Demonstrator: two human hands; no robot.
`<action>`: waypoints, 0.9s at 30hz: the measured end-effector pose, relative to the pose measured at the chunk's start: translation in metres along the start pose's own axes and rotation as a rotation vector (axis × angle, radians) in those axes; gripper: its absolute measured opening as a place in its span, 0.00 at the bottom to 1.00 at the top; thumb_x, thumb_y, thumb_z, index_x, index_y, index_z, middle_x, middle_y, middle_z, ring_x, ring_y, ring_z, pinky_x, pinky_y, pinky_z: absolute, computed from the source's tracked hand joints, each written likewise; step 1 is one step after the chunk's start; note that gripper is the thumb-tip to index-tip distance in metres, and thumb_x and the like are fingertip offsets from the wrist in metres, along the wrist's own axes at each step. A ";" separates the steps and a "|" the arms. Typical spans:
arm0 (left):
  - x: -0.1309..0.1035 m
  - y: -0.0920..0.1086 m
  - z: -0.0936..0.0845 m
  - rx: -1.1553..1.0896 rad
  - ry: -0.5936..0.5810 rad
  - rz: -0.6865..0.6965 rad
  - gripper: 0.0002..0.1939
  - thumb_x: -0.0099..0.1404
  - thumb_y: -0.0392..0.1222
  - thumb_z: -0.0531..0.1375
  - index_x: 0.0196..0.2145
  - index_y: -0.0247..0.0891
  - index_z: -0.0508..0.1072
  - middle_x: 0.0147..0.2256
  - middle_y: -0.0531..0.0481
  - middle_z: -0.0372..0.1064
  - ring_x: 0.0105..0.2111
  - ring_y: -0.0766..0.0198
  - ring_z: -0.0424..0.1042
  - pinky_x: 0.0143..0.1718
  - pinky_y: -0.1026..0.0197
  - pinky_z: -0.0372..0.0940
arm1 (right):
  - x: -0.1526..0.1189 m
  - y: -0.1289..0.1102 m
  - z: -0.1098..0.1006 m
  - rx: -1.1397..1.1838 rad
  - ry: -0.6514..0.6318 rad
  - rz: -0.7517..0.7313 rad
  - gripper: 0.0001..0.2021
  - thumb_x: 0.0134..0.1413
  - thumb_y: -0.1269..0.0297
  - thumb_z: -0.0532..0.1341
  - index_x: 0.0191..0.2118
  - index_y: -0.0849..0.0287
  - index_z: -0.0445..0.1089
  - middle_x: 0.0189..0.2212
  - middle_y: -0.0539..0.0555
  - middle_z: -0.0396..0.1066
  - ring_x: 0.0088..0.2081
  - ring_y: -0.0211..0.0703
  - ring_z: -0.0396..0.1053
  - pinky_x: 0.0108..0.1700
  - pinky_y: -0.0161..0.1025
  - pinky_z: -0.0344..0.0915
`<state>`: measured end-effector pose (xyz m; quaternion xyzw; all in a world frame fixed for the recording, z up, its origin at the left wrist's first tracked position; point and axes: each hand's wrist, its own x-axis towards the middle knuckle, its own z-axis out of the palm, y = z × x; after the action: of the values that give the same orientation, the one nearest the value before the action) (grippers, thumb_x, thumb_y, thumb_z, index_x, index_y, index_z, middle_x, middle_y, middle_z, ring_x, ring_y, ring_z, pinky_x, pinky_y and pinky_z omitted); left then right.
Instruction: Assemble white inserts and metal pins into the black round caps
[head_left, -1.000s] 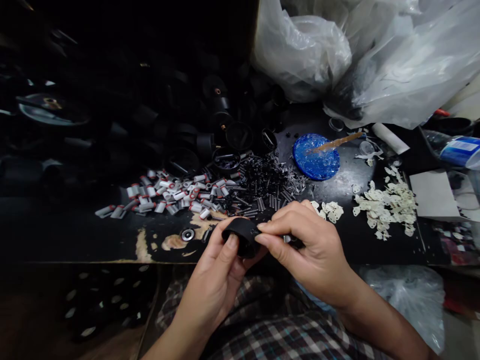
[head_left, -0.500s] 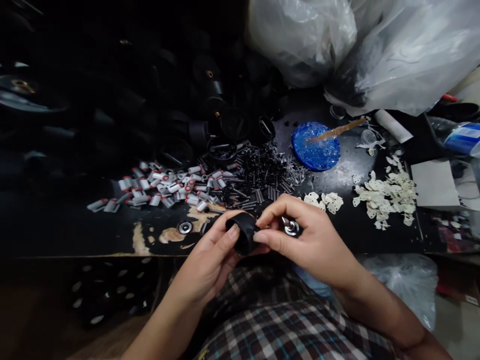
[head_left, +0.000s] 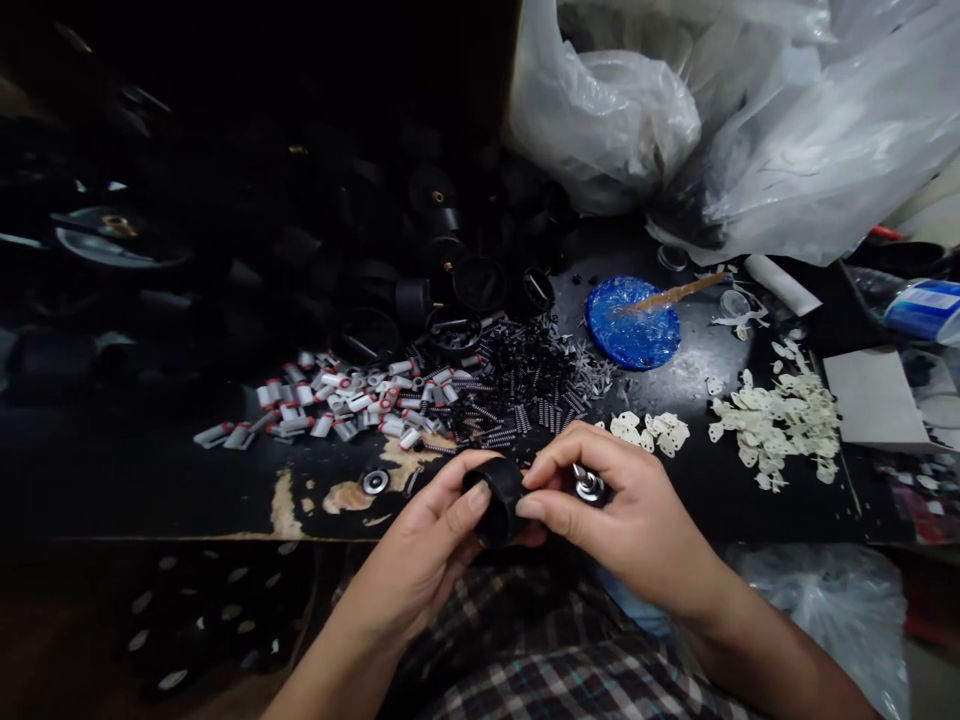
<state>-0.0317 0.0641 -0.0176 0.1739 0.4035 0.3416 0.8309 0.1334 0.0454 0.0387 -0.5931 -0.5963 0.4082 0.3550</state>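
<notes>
My left hand (head_left: 442, 525) is closed around a hollow black plastic cup-shaped part (head_left: 501, 488), its thumb at the rim and the opening turned toward me. Against the right side of that part, my right hand (head_left: 619, 500) has its thumb and forefinger pinched together. Whatever is between those fingertips is too small to make out. A metal-tipped tool with a shiny collar (head_left: 589, 486), much like a screwdriver, sits in the curl of the right hand, tip pointing up and away. Its handle is hidden by the hand.
Beyond my hands lie grey tubes with red ends (head_left: 360, 400), black springs (head_left: 517, 415) and cream flat pieces (head_left: 780, 425). A blue lid (head_left: 634, 330) carries a brown stick (head_left: 675, 293). A metal ring (head_left: 375, 482) lies near the table edge. Plastic bags (head_left: 810, 150) stand behind.
The whole scene has shifted slightly downward as the camera tilted. Both hands keep nearly the same hold on the black part, and the tool stays in the right hand.
</notes>
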 end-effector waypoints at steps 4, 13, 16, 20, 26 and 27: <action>0.002 0.000 -0.001 -0.024 0.029 0.018 0.11 0.55 0.43 0.69 0.37 0.40 0.78 0.34 0.47 0.75 0.32 0.59 0.75 0.34 0.61 0.72 | -0.005 0.004 0.006 -0.226 0.131 -0.284 0.02 0.59 0.70 0.62 0.36 0.57 0.71 0.31 0.48 0.74 0.34 0.37 0.70 0.40 0.42 0.58; 0.001 -0.004 -0.002 -0.021 0.021 0.080 0.09 0.61 0.43 0.65 0.40 0.42 0.77 0.38 0.47 0.76 0.36 0.59 0.76 0.37 0.60 0.74 | -0.004 -0.004 -0.003 -0.520 0.008 -0.398 0.06 0.63 0.68 0.59 0.44 0.58 0.70 0.35 0.50 0.75 0.35 0.40 0.71 0.39 0.44 0.54; 0.000 -0.003 -0.005 -0.011 0.105 0.134 0.09 0.61 0.44 0.65 0.39 0.43 0.77 0.38 0.47 0.76 0.36 0.58 0.76 0.38 0.60 0.74 | -0.003 -0.007 -0.007 -0.512 -0.084 -0.217 0.11 0.61 0.67 0.61 0.49 0.57 0.67 0.42 0.53 0.73 0.42 0.45 0.69 0.43 0.45 0.59; -0.002 0.003 -0.009 -0.007 0.201 0.183 0.11 0.60 0.44 0.66 0.41 0.44 0.77 0.39 0.48 0.76 0.37 0.59 0.76 0.42 0.59 0.73 | -0.003 -0.008 -0.011 -0.447 -0.300 -0.045 0.16 0.58 0.76 0.58 0.51 0.55 0.64 0.48 0.55 0.67 0.47 0.46 0.66 0.47 0.45 0.65; -0.001 0.003 -0.010 0.007 0.177 0.198 0.11 0.60 0.44 0.66 0.42 0.44 0.76 0.43 0.50 0.74 0.40 0.60 0.75 0.43 0.60 0.73 | -0.002 -0.010 -0.015 -0.325 -0.283 -0.059 0.13 0.61 0.70 0.59 0.51 0.54 0.67 0.42 0.51 0.71 0.42 0.39 0.69 0.44 0.37 0.67; -0.001 0.003 -0.009 0.020 0.181 0.190 0.11 0.59 0.44 0.66 0.41 0.45 0.76 0.42 0.50 0.74 0.39 0.60 0.75 0.41 0.61 0.73 | -0.002 -0.010 -0.016 -0.335 -0.279 -0.058 0.13 0.61 0.69 0.58 0.51 0.54 0.67 0.41 0.50 0.71 0.41 0.39 0.70 0.43 0.37 0.67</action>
<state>-0.0405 0.0651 -0.0209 0.1880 0.4620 0.4288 0.7532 0.1433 0.0447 0.0546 -0.5642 -0.7158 0.3712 0.1773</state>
